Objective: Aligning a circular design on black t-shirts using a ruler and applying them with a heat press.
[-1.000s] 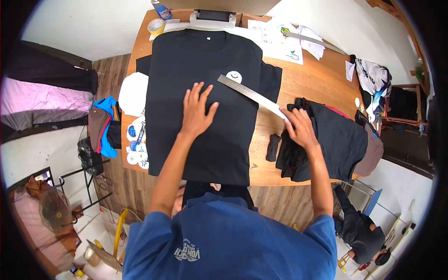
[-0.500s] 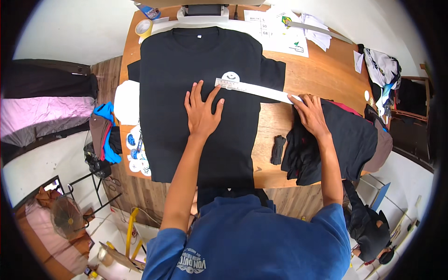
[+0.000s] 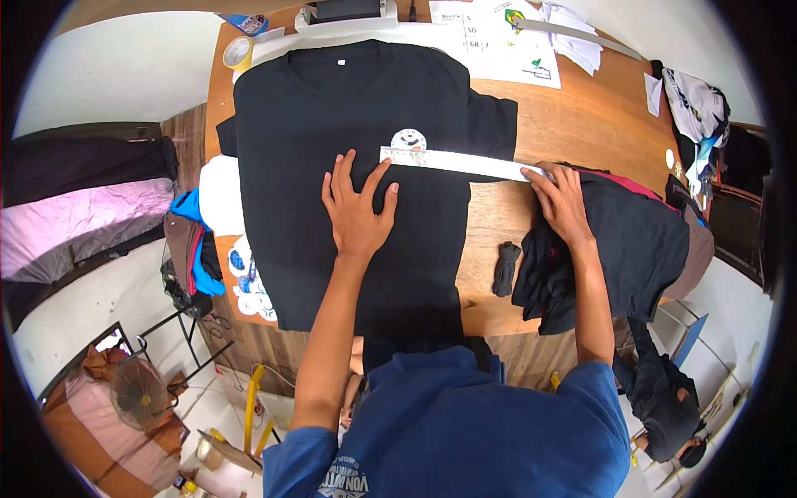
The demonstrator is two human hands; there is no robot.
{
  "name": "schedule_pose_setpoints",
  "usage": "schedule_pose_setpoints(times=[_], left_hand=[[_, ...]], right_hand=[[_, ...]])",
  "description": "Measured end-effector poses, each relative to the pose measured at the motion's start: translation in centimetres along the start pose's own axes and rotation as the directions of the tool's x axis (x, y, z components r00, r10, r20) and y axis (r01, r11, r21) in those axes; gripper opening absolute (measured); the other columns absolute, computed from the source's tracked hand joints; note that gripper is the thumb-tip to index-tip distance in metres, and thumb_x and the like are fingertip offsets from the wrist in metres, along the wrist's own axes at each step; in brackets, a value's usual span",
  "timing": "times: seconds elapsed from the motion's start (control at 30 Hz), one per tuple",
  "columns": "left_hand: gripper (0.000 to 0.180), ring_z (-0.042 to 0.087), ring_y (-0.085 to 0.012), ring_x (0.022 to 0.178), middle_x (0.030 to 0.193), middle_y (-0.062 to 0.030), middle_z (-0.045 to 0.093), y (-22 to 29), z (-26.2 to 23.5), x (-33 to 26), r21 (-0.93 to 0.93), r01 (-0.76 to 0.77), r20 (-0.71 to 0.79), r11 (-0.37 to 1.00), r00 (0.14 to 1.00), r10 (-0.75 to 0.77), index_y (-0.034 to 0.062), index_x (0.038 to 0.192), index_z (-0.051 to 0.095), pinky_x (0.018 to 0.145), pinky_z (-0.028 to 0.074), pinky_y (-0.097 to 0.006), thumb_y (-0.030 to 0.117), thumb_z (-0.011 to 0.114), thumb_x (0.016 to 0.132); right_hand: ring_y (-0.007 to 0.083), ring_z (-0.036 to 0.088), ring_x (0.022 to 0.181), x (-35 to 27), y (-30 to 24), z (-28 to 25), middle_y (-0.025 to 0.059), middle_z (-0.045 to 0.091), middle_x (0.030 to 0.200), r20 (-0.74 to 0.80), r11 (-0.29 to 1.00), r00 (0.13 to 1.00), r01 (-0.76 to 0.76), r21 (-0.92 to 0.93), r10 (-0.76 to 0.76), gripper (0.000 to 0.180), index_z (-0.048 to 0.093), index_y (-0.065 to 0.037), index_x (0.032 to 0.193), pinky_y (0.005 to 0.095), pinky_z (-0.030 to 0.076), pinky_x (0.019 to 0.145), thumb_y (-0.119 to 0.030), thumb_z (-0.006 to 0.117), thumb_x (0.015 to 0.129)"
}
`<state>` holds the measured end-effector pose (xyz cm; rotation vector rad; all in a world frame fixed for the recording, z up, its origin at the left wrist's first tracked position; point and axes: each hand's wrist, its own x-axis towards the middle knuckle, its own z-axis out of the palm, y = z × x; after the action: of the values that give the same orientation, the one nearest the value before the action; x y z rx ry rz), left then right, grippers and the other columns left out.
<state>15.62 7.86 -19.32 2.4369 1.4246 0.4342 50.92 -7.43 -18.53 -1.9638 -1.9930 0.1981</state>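
Note:
A black T-shirt (image 3: 349,224) lies flat on the table, its neckline at the far side. On its right chest area sits a round white patch (image 3: 408,139) with a dark design. A long pale ruler (image 3: 465,163) lies across the shirt along the patch's near edge, covering part of it. My left hand (image 3: 359,212) rests on the shirt with fingers spread, its index fingertip touching the ruler's left end. Beyond the shirt's right side, my right hand (image 3: 563,199) grips the ruler's right end between thumb and fingers.
Folded dark garments (image 3: 627,241) are piled at the table's right, beside a small black bundle (image 3: 506,268). Round white pieces (image 3: 249,286) lie at the left edge. A tape roll (image 3: 238,53), printed papers (image 3: 498,50) and a metal strip (image 3: 573,35) lie at the back.
The ruler has turned a little nearer to level, and its left end sits slightly lower against the patch. Both hands keep their hold; the whole view has shifted slightly.

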Motion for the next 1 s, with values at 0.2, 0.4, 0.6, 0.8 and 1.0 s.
schedule_pose_setpoints(times=[0.2,0.4,0.6,0.8,1.0], left_hand=[[0.04,0.028,-0.0339,0.155,0.159,-0.0151,0.039,-0.1,0.2,0.0,0.007,-0.001,0.001,1.0,1.0,0.001,0.0264,0.138,0.067,0.125,0.018,-0.054,0.039,0.066,0.1],[0.038,0.029,-0.0344,0.154,0.158,-0.0157,0.04,0.0,0.4,0.0,0.005,0.003,-0.015,1.0,1.0,-0.003,0.0257,0.135,0.069,0.125,0.019,-0.054,0.039,0.066,0.099],[0.038,0.029,-0.0342,0.154,0.158,-0.0153,0.04,0.0,0.4,0.1,0.006,0.001,-0.02,1.0,1.0,-0.001,0.0256,0.135,0.069,0.126,0.018,-0.054,0.038,0.066,0.099],[0.038,0.029,-0.0338,0.154,0.158,-0.015,0.04,0.0,0.3,0.0,0.003,0.0,-0.022,1.0,1.0,0.0,0.0256,0.135,0.069,0.126,0.018,-0.053,0.038,0.067,0.099],[0.038,0.029,-0.0337,0.154,0.158,-0.0146,0.04,0.1,0.2,0.1,-0.002,0.009,-0.018,1.0,1.0,-0.009,0.0259,0.135,0.068,0.126,0.018,-0.054,0.038,0.067,0.099]], right_hand=[[0.0308,0.055,0.112,-0.1,0.5,1.0,0.0087,0.064,0.128,-0.056,1.0,0.998,-0.016,0.003,0.016,0.042,0.068,-0.02,0.135,0.0424,0.043,0.1,-0.007,0.067,0.095],[0.0309,0.055,0.113,-0.2,0.3,1.2,0.0077,0.064,0.128,-0.057,0.999,0.997,-0.045,0.017,0.045,0.041,0.069,-0.021,0.134,0.0425,0.043,0.101,-0.008,0.066,0.096],[0.0304,0.055,0.113,-0.1,0.2,1.2,0.007,0.065,0.128,-0.06,0.999,0.997,-0.052,0.013,0.052,0.038,0.07,-0.021,0.133,0.0426,0.043,0.102,-0.009,0.065,0.098],[0.0302,0.055,0.113,-0.2,0.3,1.3,0.0074,0.065,0.128,-0.069,0.999,0.997,-0.044,0.022,0.045,0.038,0.069,-0.021,0.134,0.0424,0.042,0.102,-0.009,0.065,0.098],[0.0305,0.055,0.113,-0.3,0.4,1.4,0.0078,0.065,0.129,-0.058,0.999,0.997,-0.046,0.026,0.047,0.04,0.069,-0.021,0.135,0.0426,0.042,0.102,-0.009,0.065,0.097]])
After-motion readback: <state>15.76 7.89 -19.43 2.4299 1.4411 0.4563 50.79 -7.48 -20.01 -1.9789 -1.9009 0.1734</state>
